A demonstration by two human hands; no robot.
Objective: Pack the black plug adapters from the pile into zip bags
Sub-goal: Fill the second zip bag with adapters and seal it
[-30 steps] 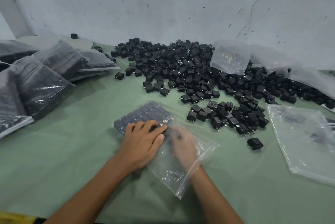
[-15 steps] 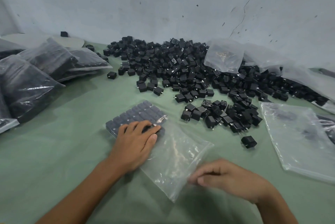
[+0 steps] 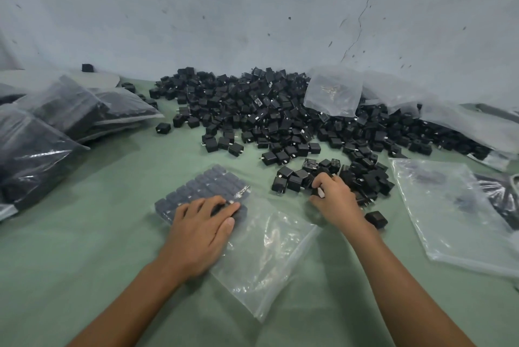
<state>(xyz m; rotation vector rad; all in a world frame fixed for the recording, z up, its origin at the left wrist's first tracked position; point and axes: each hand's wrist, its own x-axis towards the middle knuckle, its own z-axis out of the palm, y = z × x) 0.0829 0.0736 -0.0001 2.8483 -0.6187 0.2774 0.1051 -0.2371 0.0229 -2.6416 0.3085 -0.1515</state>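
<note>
Rowed black adapters (image 3: 206,188) in zip bag (image 3: 275,262) under spread left grip (image 3: 200,224); right grip (image 3: 334,199) pinches loose adapter (image 3: 314,191)

- Matt black plastic plug adapters (image 3: 269,119), some showing metal prongs.
- Clear, glossy, crinkled plastic zip bag (image 3: 269,256).
- Matt green table covering (image 3: 84,248), possibly cloth.

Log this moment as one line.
left hand: flat, pressing zip bag over packed adapters | right hand: curled round loose adapter at pile edge | stage: bag partly filled
</note>
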